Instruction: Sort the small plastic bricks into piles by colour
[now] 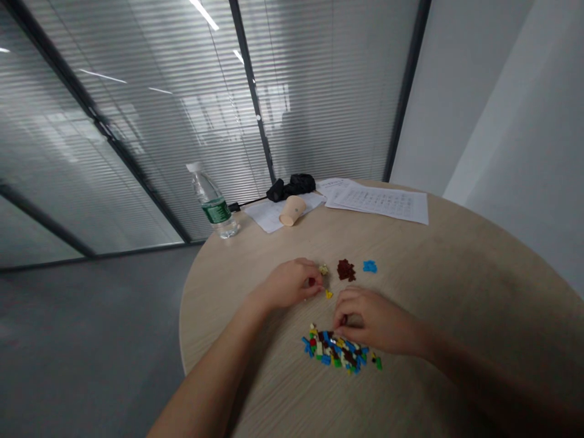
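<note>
A mixed pile of small toy bricks (325, 359) in blue, green, cream, brown, yellow and red lies on the round wooden table (283, 395). At its upper edge, the fingers of my right hand (376, 319) are pinched together; whatever they hold is hidden. My left hand (287, 283) is curled beside the small cream bricks (323, 269), with a dark red-brown brick (311, 281) showing between thumb and fingers. Just right of its fingertips sit a few yellow bricks (329, 294). Farther right are a heap of brown bricks (345, 270) and a small group of blue bricks (369, 266).
Toward the far left edge stands a clear water bottle (216, 210) with a green label. A paper cup (292, 210) lies on its side on a sheet of paper, near a black bundled item (292, 187). Printed sheets (378, 202) spread along the back.
</note>
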Motion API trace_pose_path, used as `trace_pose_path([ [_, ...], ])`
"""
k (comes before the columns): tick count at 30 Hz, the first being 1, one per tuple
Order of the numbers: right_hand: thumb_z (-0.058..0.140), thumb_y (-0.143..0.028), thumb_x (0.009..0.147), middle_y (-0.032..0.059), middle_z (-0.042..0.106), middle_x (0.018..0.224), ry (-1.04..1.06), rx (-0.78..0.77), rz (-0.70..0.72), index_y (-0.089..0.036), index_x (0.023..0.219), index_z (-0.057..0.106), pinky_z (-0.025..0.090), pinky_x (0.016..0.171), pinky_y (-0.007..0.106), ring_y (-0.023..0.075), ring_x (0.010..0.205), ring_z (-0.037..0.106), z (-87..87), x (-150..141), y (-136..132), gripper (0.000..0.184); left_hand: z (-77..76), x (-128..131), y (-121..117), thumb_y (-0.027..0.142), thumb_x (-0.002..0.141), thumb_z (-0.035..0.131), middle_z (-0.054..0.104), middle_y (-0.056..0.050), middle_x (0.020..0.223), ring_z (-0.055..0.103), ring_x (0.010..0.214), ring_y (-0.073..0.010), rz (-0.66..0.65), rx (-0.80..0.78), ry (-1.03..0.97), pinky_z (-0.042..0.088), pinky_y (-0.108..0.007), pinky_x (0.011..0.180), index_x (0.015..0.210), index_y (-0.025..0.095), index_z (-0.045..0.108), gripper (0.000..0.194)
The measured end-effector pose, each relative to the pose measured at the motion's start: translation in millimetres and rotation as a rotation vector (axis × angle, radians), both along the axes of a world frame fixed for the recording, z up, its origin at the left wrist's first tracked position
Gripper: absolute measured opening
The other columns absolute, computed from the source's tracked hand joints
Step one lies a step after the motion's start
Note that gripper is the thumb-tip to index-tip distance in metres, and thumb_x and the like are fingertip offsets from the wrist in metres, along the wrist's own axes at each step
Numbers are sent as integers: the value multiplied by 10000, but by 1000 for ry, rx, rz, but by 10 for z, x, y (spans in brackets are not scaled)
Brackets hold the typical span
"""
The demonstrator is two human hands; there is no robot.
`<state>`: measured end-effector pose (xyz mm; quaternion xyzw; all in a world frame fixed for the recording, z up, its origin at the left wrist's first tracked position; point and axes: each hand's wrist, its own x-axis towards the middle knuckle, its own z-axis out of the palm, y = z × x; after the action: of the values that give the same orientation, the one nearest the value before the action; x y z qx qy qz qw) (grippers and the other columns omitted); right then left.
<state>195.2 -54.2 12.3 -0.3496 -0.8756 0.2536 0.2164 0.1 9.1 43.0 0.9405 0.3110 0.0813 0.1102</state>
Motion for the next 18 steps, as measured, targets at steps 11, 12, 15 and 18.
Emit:
trace_pose_path([
  [11, 525, -297, 768, -10, 539, 638, 389, -326, -350, -162, 721, 607, 346, 553, 241, 112, 580, 479, 17, 84, 196, 165, -45, 135, -72, 364, 850, 528, 608, -41, 853, 542, 827, -154, -102, 61, -327, 433, -272, 736, 901, 172, 606, 213],
  [12, 525, -335, 763, -28, 499, 580, 438, -386, -378, -164, 711, 605, 325, 525, 240, 105, 536, 447, 13, 97, 217, 195, -55, 151, -80, 381, 841, 539, 609, -44, 846, 542, 817, -156, -102, 84, -365, 436, -274, 727, 901, 170, 605, 229],
  [15, 564, -416, 717, -58, 411, 486, 542, -539, -432, -164, 679, 610, 264, 475, 242, 89, 462, 369, -23, 93, 235, 259, -89, 183, -88, 353, 846, 542, 611, -48, 814, 541, 793, -153, -102, 157, -451, 443, -273, 712, 863, 162, 608, 203],
  [18, 634, -445, 649, -50, 437, 492, 676, -647, -455, -162, 633, 609, 256, 476, 243, 84, 469, 375, -61, 44, 211, 284, -114, 199, -79, 300, 863, 531, 620, -46, 804, 547, 790, -145, -118, 205, -514, 451, -271, 717, 838, 162, 620, 166],
])
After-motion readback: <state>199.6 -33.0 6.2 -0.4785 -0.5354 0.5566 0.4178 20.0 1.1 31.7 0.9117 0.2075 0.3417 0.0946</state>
